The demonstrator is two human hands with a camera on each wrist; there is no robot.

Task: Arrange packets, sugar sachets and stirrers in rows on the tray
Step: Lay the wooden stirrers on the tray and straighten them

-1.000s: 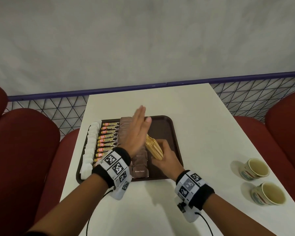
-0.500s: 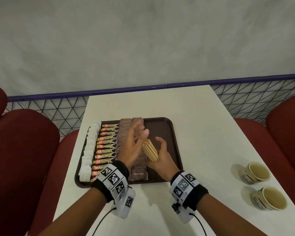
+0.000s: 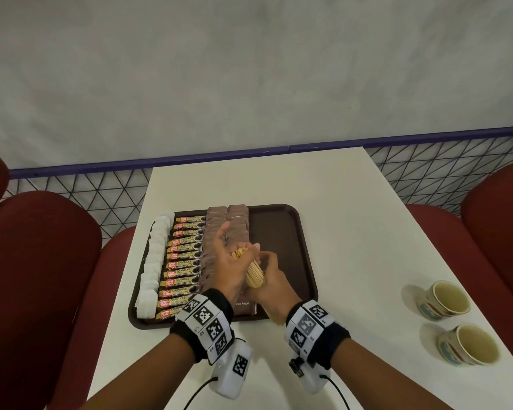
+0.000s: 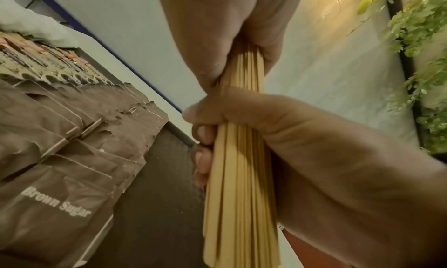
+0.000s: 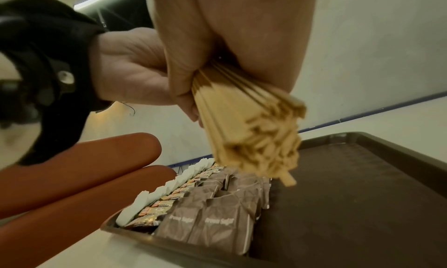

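Left hand (image 3: 230, 261) now round stirrers (image 3: 253, 275)

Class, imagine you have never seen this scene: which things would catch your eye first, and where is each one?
First, the bundle of wooden stirrers, gripped by both the left hand and right hand above the brown tray. Next, the tray's neat rows: white sachets leftmost, then granule packets, then brown sugar sachets. Two paper cups stand on the table's right side.

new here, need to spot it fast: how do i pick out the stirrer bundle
On the white table sits a dark brown tray. Above it, both hands grip the stirrer bundle: pale bare wooden sticks, unlike the flat packets lying in rows beside it.
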